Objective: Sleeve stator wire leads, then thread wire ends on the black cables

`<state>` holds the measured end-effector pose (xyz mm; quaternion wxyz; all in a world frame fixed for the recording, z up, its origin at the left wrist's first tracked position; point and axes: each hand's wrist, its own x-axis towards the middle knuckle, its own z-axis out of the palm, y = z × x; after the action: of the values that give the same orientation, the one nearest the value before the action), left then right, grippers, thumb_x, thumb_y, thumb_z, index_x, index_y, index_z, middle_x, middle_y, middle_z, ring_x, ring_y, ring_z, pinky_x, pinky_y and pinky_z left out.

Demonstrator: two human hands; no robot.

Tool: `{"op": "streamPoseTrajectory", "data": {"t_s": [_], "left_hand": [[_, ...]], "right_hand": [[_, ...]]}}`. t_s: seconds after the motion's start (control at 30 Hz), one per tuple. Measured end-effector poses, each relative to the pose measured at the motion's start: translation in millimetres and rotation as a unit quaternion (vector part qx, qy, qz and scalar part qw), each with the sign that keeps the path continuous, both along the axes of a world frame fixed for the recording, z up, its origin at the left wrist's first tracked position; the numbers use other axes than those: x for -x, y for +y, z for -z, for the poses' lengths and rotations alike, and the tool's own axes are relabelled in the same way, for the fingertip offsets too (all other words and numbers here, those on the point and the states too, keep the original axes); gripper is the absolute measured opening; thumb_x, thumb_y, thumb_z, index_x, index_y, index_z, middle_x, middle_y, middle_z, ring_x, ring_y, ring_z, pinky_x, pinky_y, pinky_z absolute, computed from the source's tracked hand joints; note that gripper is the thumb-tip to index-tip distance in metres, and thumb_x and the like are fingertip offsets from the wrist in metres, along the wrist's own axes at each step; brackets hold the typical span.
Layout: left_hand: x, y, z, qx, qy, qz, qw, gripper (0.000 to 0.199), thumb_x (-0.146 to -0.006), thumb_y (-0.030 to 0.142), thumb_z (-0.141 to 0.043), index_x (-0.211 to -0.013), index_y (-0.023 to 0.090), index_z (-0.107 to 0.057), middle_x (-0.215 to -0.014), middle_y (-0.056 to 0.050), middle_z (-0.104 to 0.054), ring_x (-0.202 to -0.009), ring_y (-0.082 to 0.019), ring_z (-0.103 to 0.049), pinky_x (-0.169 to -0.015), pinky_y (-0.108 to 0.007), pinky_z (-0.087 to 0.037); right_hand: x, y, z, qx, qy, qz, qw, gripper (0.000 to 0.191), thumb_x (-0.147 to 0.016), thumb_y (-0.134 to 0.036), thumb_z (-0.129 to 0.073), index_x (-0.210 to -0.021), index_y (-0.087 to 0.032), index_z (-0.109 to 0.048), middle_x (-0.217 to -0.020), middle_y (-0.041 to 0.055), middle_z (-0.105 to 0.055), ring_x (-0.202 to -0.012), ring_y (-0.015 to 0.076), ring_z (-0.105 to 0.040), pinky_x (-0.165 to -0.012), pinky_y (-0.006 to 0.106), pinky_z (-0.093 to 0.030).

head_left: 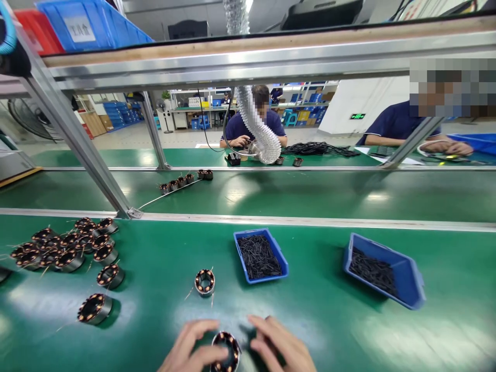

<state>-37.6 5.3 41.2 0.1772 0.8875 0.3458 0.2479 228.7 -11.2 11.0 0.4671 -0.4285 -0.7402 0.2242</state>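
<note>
Close to the bottom edge, a motor stator (235, 356), a metal ring with copper windings inside, is at my left hand (189, 345). My left thumb lies across its opening and the index finger reaches past its far side. To its right, my right hand (284, 345) is apart from the ring, fingers bent and spaced, with nothing visible in them. A second stator (204, 282) with thin wire ends stands a little farther up the green table. Beyond my right hand is a blue tray (284, 268) of short black tubes (259, 257).
Several more stators (70, 258) cluster at the left. Another blue bin (413, 284) with black pieces (372, 271) sits tilted at the right. A metal frame (77, 108) crosses above the table (163, 320). Two co-workers (236, 126) sit opposite, near a hanging flexible duct (267, 142).
</note>
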Motion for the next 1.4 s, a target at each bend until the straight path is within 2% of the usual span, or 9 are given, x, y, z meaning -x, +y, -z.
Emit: {"op": "streamPoseTrajectory", "data": {"t_s": [0.1,0.17,0.27,0.33,0.4,0.53,0.77,1.07,1.4], "left_hand": [[4,25,-34.6,0.009,0.012,-0.090,0.996,0.033,-0.092,0.021,-0.056,-0.125,0.028,-0.059,-0.133,-0.010,-0.059,-0.122,-0.027,-0.056,-0.102,-0.043,-0.050],[-1,47,-47.7,0.017,0.046,-0.109,0.993,0.024,-0.089,0.018,-0.059,-0.111,0.025,-0.065,-0.125,-0.009,-0.062,-0.117,-0.028,-0.057,-0.100,-0.046,-0.050],[-12,71,-45.3,0.023,0.083,-0.096,0.992,0.014,-0.083,0.022,-0.069,-0.097,0.022,-0.069,-0.121,-0.009,-0.062,-0.113,-0.030,-0.057,-0.097,-0.047,-0.051],[-17,74,-35.6,0.035,0.081,-0.090,0.992,0.008,-0.085,0.018,-0.067,-0.092,0.021,-0.070,-0.121,-0.008,-0.061,-0.111,-0.028,-0.058,-0.097,-0.044,-0.050],[-16,71,-26.6,0.055,0.064,-0.086,0.993,0.011,-0.087,0.012,-0.061,-0.088,0.021,-0.069,-0.121,-0.007,-0.061,-0.110,-0.024,-0.059,-0.097,-0.040,-0.050],[-10,61,-21.1,0.079,0.048,-0.084,0.992,0.014,-0.088,0.010,-0.060,-0.087,0.021,-0.068,-0.123,-0.006,-0.060,-0.113,-0.024,-0.058,-0.097,-0.039,-0.049],[-9,61,-20.9,0.090,0.028,-0.089,0.992,0.013,-0.085,0.010,-0.064,-0.086,0.022,-0.069,-0.119,-0.005,-0.061,-0.110,-0.024,-0.058,-0.095,-0.038,-0.050],[-9,61,-20.3,0.078,0.028,-0.085,0.993,0.011,-0.087,0.012,-0.063,-0.086,0.022,-0.069,-0.118,-0.006,-0.061,-0.109,-0.025,-0.058,-0.094,-0.038,-0.050],[-9,61,-22.0,0.086,0.030,-0.087,0.992,0.011,-0.086,0.011,-0.064,-0.086,0.021,-0.069,-0.117,-0.005,-0.061,-0.109,-0.024,-0.058,-0.093,-0.038,-0.051]], "right_hand": [[5,25,-26.4,0.140,0.075,0.072,0.985,0.022,-0.095,-0.031,-0.058,-0.112,-0.023,-0.069,-0.077,0.0024,-0.067,-0.059,0.0153,-0.064,-0.052,0.023,-0.054],[18,53,-42.6,0.198,0.114,0.068,0.971,0.023,-0.092,-0.035,-0.056,-0.101,-0.020,-0.070,-0.077,0.0037,-0.068,-0.056,0.0160,-0.064,-0.049,0.024,-0.054],[47,98,-55.2,0.205,0.112,0.063,0.970,0.020,-0.087,-0.033,-0.056,-0.090,-0.019,-0.069,-0.074,0.0033,-0.069,-0.057,0.0170,-0.066,-0.052,0.027,-0.055],[62,120,-55.9,0.185,0.096,0.071,0.975,0.014,-0.085,-0.027,-0.057,-0.083,-0.019,-0.069,-0.070,0.0023,-0.069,-0.058,0.0171,-0.066,-0.057,0.028,-0.054],[72,131,-52.8,0.165,0.078,0.080,0.980,0.012,-0.083,-0.020,-0.058,-0.077,-0.020,-0.069,-0.068,0.0016,-0.068,-0.058,0.0171,-0.065,-0.062,0.029,-0.053],[77,127,-43.0,0.164,0.060,0.077,0.982,0.014,-0.084,-0.019,-0.057,-0.078,-0.021,-0.071,-0.071,0.0020,-0.069,-0.059,0.0174,-0.066,-0.063,0.029,-0.052],[82,117,-29.5,0.221,0.091,0.049,0.970,0.018,-0.087,-0.032,-0.058,-0.079,-0.020,-0.069,-0.070,0.0028,-0.070,-0.056,0.0182,-0.068,-0.054,0.028,-0.055],[86,117,-19.8,0.251,0.143,0.043,0.956,0.029,-0.084,-0.048,-0.063,-0.078,-0.020,-0.069,-0.068,0.0025,-0.071,-0.057,0.0193,-0.069,-0.052,0.029,-0.058],[86,116,-17.8,0.243,0.135,0.044,0.960,0.027,-0.086,-0.044,-0.059,-0.082,-0.019,-0.069,-0.072,0.0037,-0.072,-0.059,0.0189,-0.069,-0.055,0.029,-0.058]]}}
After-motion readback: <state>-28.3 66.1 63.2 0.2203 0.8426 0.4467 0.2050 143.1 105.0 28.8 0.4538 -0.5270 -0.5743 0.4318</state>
